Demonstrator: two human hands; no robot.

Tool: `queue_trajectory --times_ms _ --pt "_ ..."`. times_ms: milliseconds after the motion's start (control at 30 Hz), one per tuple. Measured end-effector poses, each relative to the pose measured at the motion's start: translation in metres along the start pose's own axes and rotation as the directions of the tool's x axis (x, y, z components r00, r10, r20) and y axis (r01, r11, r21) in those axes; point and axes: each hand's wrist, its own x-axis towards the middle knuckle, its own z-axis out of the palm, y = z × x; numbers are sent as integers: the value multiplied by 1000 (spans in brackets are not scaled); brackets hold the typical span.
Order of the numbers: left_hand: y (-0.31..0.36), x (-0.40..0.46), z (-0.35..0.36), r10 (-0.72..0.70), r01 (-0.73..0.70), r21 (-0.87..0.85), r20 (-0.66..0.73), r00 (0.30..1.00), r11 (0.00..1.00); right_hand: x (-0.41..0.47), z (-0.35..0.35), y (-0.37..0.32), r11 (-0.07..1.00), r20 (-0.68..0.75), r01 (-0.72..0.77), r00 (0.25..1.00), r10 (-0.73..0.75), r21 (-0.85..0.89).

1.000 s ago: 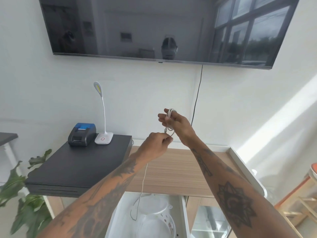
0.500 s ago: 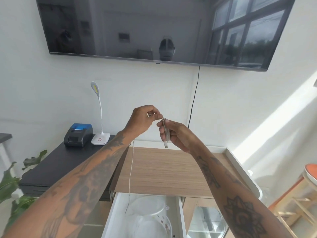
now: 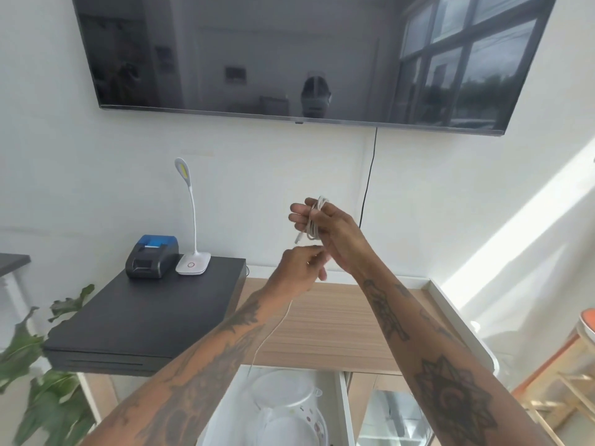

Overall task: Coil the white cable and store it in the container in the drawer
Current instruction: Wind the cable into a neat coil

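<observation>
my right hand [image 3: 325,225] is raised in front of the wall, fingers spread and mostly extended, with the thin white cable [image 3: 314,222] looped several turns around them; the loops run roughly up and down across the palm side, and a short end with a small plug sticks out toward the lower left. my left hand [image 3: 302,268] sits just below and a little nearer, fingers pinched closed on the loose run of the same cable. from that pinch the free tail drops down and to the left, hanging over the light wooden counter [image 3: 338,326] toward the open white drawer [image 3: 343,410] at the near edge. the clear plastic container [image 3: 283,394] lies in that drawer, straight below both hands. i judge the coil is unfinished: the tail's long axis is near vertical, so the left hand feeds upward while the right stays the spool.
</observation>
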Motion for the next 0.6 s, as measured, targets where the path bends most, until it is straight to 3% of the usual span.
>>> queue_trajectory --times_ms 33,100,167,267,400,600 --pt "0 -2 1 23 -25 51 42 999 998 2 -6 2 977 -53 17 998 -29 -213" --pt "1 0 -6 70 -74 148 33 997 986 -1 -19 8 817 -85 -32 996 -20 -576" --pt "2 7 -23 126 -118 229 -20 992 966 -8 -28 17 725 -83 -116 993 82 -679" --pt "5 20 -49 141 -126 244 -45 989 962 -19 -27 26 809 9 -185 973 229 -558" --pt "9 32 -64 148 -138 142 -66 987 980 -26 -23 22 921 88 -191 969 233 -340" --pt "5 36 -71 25 -63 -227 -168 985 972 -30 -15 5 974 195 -201 956 218 -101"
